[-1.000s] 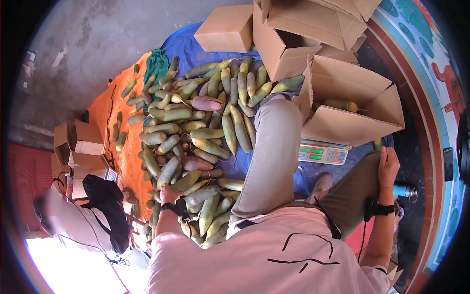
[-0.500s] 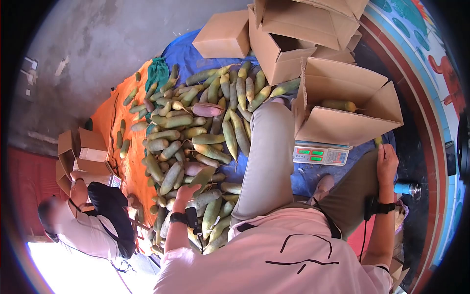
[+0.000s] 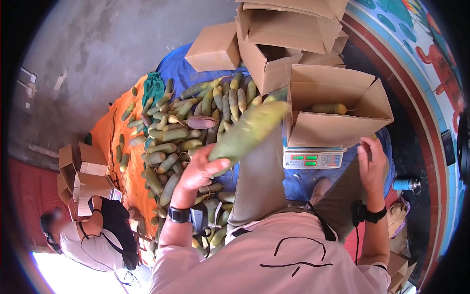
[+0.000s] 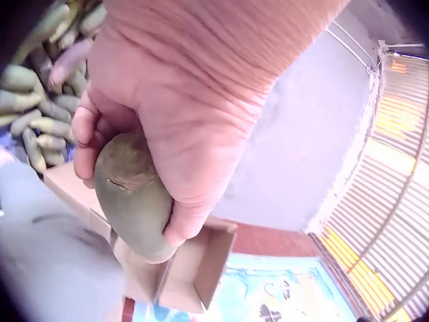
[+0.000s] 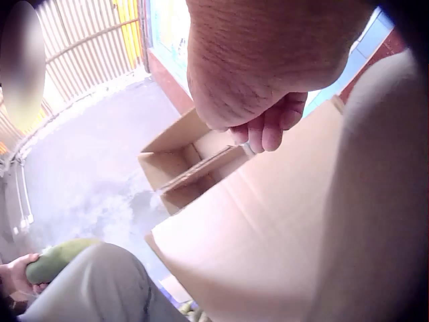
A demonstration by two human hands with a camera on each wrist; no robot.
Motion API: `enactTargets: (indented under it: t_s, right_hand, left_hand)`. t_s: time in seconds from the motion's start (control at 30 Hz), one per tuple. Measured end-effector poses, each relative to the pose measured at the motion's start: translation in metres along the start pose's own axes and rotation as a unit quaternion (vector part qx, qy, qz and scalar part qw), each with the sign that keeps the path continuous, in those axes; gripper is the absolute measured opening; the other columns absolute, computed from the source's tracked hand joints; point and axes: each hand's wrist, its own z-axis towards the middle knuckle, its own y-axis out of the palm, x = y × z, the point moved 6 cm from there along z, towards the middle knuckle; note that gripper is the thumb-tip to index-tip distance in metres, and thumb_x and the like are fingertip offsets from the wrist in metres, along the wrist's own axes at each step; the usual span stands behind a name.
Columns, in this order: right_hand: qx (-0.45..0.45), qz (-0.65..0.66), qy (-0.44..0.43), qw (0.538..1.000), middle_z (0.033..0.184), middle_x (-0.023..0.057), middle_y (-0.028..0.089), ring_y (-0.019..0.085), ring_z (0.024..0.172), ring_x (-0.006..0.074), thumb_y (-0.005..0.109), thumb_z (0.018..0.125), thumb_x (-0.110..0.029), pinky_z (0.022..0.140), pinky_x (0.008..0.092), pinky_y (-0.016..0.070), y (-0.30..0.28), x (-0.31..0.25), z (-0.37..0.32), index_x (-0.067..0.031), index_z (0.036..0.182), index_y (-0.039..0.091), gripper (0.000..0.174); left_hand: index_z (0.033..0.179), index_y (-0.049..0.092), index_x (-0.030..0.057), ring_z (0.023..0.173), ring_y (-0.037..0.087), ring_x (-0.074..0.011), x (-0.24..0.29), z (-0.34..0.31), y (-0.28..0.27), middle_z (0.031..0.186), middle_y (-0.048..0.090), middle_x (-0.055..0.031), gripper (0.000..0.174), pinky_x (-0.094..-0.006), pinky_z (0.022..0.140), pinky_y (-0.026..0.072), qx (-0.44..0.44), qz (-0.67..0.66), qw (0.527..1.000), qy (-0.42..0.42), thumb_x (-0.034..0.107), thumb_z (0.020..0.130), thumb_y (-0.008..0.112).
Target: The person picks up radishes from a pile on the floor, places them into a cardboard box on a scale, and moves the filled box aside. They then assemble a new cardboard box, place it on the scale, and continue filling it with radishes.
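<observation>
While my left hand (image 3: 198, 169) grasps a long green radish (image 3: 249, 132), thumb on one side and fingers on the other, the radish looks blurred from above, held over my knee. From the left wrist its brown-scarred blunt end shows, but my palm hides part of it and of my fingers. My right hand (image 3: 373, 164) is loosely curled and unclenched near the right corner of the open carton (image 3: 338, 130); the right wrist view shows only some of its fingers. Inside the carton another radish (image 3: 329, 109) lies partly behind the near wall. The carton covers most of the scale (image 3: 335, 159), whose lit digits are too small to read. Beneath my feet spreads a blue sheet (image 3: 293, 179), a heap of radishes (image 3: 169, 134) reaching from it onto the edge of an orange sheet (image 3: 110, 122). Beyond stands a grey wall (image 3: 127, 39); to the left, another person (image 3: 93, 247) is beside more boxes (image 3: 90, 188).
</observation>
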Motion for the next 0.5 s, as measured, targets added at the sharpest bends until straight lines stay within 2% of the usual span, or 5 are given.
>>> enactTargets:
  t_s: [0.17,0.27,0.3,0.47,0.5]
  right_hand:
    - [-0.070,0.044,-0.206,0.975,0.101,0.0159,0.056,0.055,0.089,0.0308,0.075,0.063,-0.017,0.079,0.0390,0.0452,0.005,-0.073,0.007,-0.0048,0.115,0.052,0.058]
    - [-0.124,0.009,-0.197,0.972,0.101,0.0151,0.056,0.055,0.092,0.0320,0.079,0.054,-0.016,0.079,0.0408,0.0450,0.014,-0.078,-0.002,-0.0065,0.117,0.052,0.069]
    - [-0.137,0.008,-0.181,0.974,0.101,0.0147,0.057,0.055,0.092,0.0338,0.081,0.048,-0.015,0.078,0.0400,0.0454,0.017,-0.068,-0.007,-0.0067,0.116,0.051,0.075]
    - [-0.132,0.006,-0.134,0.982,0.100,0.0152,0.057,0.056,0.089,0.0347,0.081,0.048,-0.014,0.077,0.0396,0.0457,0.012,-0.049,-0.008,-0.0056,0.113,0.052,0.072]
    - [-0.117,0.005,-0.113,0.987,0.100,0.0156,0.057,0.057,0.089,0.0354,0.081,0.048,-0.014,0.077,0.0396,0.0457,0.009,-0.045,-0.006,-0.0050,0.112,0.052,0.071]
  left_hand:
    - [0.097,0.061,-0.0012,0.078,0.055,-0.0137,0.022,0.024,0.075,0.083,0.059,-0.0060,0.045,-0.0276,0.070,0.0450,-0.154,0.103,0.979,0.085,0.033,0.072,0.074]
    - [0.091,0.060,0.0001,0.080,0.057,-0.0262,0.025,0.032,0.110,0.086,0.061,-0.0125,0.043,-0.0341,0.072,0.0449,-0.243,0.205,0.939,0.133,0.036,0.072,0.072]
    - [0.095,0.060,0.0004,0.080,0.055,-0.0233,0.025,0.035,0.117,0.085,0.058,-0.0110,0.044,-0.0323,0.073,0.0442,-0.251,0.211,0.934,0.143,0.035,0.072,0.073]
    - [0.106,0.058,0.0007,0.082,0.054,-0.0188,0.024,0.048,0.129,0.087,0.057,-0.0082,0.047,-0.0295,0.074,0.0442,-0.251,0.202,0.929,0.181,0.034,0.076,0.071]
    - [0.111,0.056,0.0011,0.083,0.054,-0.0182,0.024,0.053,0.127,0.089,0.057,-0.0072,0.048,-0.0289,0.075,0.0446,-0.228,0.105,0.960,0.128,0.033,0.078,0.070]
